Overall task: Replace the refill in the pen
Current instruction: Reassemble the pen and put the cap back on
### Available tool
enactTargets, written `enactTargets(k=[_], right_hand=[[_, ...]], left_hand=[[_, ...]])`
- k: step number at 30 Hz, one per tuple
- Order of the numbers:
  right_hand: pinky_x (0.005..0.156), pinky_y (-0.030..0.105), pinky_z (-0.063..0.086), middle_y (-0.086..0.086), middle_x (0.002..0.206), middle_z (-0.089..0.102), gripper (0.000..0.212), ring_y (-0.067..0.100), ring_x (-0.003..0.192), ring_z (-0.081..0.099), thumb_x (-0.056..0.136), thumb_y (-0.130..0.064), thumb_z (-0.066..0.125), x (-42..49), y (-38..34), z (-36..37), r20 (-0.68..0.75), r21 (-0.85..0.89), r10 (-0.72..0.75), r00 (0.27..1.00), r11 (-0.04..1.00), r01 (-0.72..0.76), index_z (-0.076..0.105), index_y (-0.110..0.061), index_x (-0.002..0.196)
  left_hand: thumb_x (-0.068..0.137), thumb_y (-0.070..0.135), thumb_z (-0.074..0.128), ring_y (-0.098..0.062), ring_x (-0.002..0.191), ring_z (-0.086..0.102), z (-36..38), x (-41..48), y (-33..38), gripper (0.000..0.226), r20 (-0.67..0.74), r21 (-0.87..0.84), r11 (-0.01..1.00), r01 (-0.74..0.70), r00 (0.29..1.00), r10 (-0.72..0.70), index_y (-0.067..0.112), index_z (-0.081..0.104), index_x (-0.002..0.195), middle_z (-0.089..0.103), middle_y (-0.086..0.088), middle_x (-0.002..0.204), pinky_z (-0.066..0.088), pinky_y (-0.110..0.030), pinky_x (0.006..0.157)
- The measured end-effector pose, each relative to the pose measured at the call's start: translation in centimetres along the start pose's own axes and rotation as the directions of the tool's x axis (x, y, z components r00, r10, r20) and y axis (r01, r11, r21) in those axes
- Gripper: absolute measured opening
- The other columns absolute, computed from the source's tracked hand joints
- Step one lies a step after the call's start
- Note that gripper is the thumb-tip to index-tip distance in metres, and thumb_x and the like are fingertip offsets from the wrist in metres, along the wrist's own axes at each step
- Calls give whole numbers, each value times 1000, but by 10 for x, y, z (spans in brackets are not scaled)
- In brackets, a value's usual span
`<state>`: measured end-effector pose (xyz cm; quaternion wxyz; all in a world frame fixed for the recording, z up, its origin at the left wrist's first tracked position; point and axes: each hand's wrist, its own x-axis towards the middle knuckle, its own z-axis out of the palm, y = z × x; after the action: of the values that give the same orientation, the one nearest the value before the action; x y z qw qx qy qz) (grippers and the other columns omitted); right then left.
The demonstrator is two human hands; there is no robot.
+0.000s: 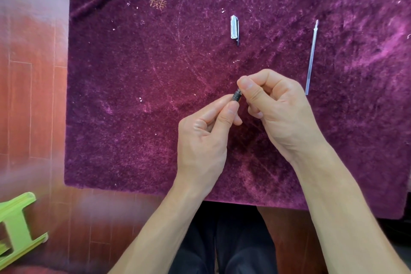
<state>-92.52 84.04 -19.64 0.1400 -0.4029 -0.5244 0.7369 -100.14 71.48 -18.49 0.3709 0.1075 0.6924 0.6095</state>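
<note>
Head view: both hands meet above the middle of a bench covered with a purple cloth (133,107). The left hand (204,140) comes up from below, its thumb and forefinger pinched around the lower part of a dark pen (235,97). Only a short stretch of the pen shows between the two hands; it is tilted, with the upper end toward the right hand. The right hand (280,111) is curled, thumb and forefinger closed on that upper end, the other fingers folded into the palm. What exactly sits under the right fingertips is hidden. Both hands are off the cloth, as far as can be told.

A clear cap (234,28) with a dark clip lies on the cloth well beyond the hands, roughly upright in the picture. To the right of it a thin, clear refill (311,58) lies on the cloth, running lengthwise away from the person with a slight lean; its near end is just beside the right hand but apart from it. Cap and refill are well apart from each other.

Small pale specks and some tan threads dot the far part of the cloth. Left of the bench is a reddish wood floor (33,73), and a green plastic stool (17,224) shows at the lower left corner. Dark trousers show below the bench edge between the forearms.
</note>
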Motion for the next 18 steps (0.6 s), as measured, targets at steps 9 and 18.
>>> enactTargets(k=[9,18], right_hand=[[70,23,55,-9,86,72,9,3,73,65,99,-18,72,46,-30,0,-153,-483,-240,959,864,140,78,-20,105],[80,28,52,-12,83,69,25,5,71,59,97,-23,73,99,-48,17,-24,-822,-247,969,556,121,71,-23,122]], left_hand=[[100,22,62,-9,57,50,-9,6,8,24,-56,-125,984,127,989,-135,18,75,119,79,-8,87,45,-16,60],[99,15,59,-9,66,60,-23,2,7,26,-7,-103,978,182,983,-184,19,70,122,80,-1,102,48,-25,65]])
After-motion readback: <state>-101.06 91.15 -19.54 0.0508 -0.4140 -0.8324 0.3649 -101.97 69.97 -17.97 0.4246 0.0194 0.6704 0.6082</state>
